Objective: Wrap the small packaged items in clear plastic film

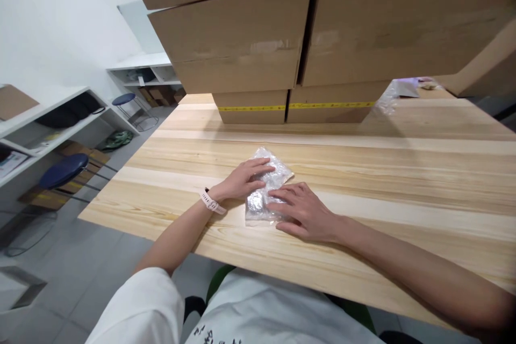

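Two hands on one item, logged near to far. Nearest me, my right hand (303,214) lies palm-down on the tabletop (403,172), fingers spread flat and only loosely apart, fingertips pressing the near-right part of a clear plastic packet (269,183); nothing is clamped in it. My left hand (242,178), with a pale wrist strap (212,203) just behind it, rests on the packet's left half, fingers extended over the top, thumb low along the near edge; this grip too is flat and unclosed, touching rather than pinching. The packet sits directly under and between both grips, lying flat, its long axis running from near-left to far-right, away from me at a slant. A shiny lump inside it sits at the near end, between the two sets of fingertips; I cannot tell what it is. Both hands are in contact, so neither is clearly nearer; the left covers more of the packet. Its far corner pokes out uncovered. Well beyond, stacked cardboard boxes (258,54) stand on the tabletop. Off to the left, blue stools (64,170) and white shelving (60,113).
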The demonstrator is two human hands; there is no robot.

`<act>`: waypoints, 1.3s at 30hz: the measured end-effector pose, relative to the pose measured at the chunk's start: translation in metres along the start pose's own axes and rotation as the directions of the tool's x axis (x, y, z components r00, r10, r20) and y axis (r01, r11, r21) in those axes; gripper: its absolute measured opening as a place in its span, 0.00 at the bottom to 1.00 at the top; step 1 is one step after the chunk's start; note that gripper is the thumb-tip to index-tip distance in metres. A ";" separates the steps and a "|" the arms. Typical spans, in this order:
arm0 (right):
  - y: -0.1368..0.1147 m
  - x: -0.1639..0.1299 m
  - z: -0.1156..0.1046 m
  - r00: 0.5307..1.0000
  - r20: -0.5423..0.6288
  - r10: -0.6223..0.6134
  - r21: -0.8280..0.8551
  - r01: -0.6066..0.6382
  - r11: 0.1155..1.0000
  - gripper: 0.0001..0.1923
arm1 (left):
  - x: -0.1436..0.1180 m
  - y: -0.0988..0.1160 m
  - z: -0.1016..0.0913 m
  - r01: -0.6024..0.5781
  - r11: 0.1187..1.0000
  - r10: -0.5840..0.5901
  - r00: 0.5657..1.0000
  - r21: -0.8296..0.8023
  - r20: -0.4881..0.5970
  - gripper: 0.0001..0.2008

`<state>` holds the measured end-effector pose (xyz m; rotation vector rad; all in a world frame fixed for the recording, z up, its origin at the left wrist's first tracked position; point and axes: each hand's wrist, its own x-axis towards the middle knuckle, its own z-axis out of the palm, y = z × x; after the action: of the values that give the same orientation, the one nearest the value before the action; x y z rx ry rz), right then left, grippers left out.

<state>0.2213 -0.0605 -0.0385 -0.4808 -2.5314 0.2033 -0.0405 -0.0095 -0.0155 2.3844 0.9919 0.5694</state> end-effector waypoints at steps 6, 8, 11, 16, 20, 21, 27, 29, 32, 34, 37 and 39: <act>-0.003 -0.001 -0.001 1.000 0.026 0.002 0.016 -0.002 1.000 0.15 | -0.001 -0.002 -0.005 0.046 0.998 -0.047 0.999 0.048 0.021 0.22; -0.002 -0.001 -0.001 1.000 0.015 0.000 0.007 0.000 1.000 0.15 | 0.001 -0.001 -0.002 0.086 0.990 -0.085 0.996 0.115 -0.014 0.21; 0.000 0.000 0.000 1.000 0.007 0.028 -0.020 -0.028 0.999 0.15 | 0.010 0.000 0.002 0.178 0.961 -0.163 0.983 0.211 -0.086 0.20; 0.004 0.000 -0.001 0.997 0.009 0.080 -0.063 -0.079 0.995 0.15 | 0.023 -0.014 -0.006 0.257 0.946 -0.224 0.959 0.200 -0.172 0.18; 0.004 -0.001 -0.002 0.999 0.001 0.054 -0.061 -0.054 0.997 0.15 | 0.021 -0.038 -0.021 0.391 0.897 -0.318 0.895 0.207 -0.311 0.18; 0.004 -0.001 -0.002 0.999 0.000 0.048 -0.059 -0.048 0.997 0.15 | 0.019 -0.044 -0.024 0.448 0.868 -0.356 0.862 0.214 -0.360 0.18; 0.002 -0.001 0.002 0.989 -0.050 0.140 -0.061 -0.143 0.988 0.17 | 0.013 -0.051 -0.029 0.596 0.770 -0.438 0.753 0.228 -0.491 0.18; 0.005 0.002 0.003 0.965 -0.101 0.242 0.006 -0.243 0.970 0.17 | 0.012 -0.038 -0.025 0.560 0.791 -0.371 0.759 0.246 -0.535 0.17; 0.017 0.007 0.002 0.850 -0.140 0.507 0.252 -0.465 0.849 0.18 | 0.010 -0.008 -0.018 0.430 0.875 -0.229 0.771 0.222 -0.594 0.14; 0.031 0.009 0.001 0.702 -0.110 0.704 0.468 -0.588 0.660 0.23 | 0.008 0.014 -0.011 0.355 0.924 -0.196 0.759 0.142 -0.621 0.09; 0.051 0.010 -0.003 0.501 0.019 0.865 0.791 -0.537 0.293 0.26 | 0.005 0.039 0.003 0.281 0.954 -0.292 0.791 -0.106 -0.537 0.03; 0.058 0.008 -0.005 0.451 0.127 0.883 0.907 -0.414 0.082 0.24 | 0.004 0.046 0.014 0.275 0.901 -0.393 0.845 -0.336 -0.363 0.04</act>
<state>0.2347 -0.0040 -0.0443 -1.0941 -1.1495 1.4742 -0.0058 -0.0388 0.0010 1.8167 1.3828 1.0390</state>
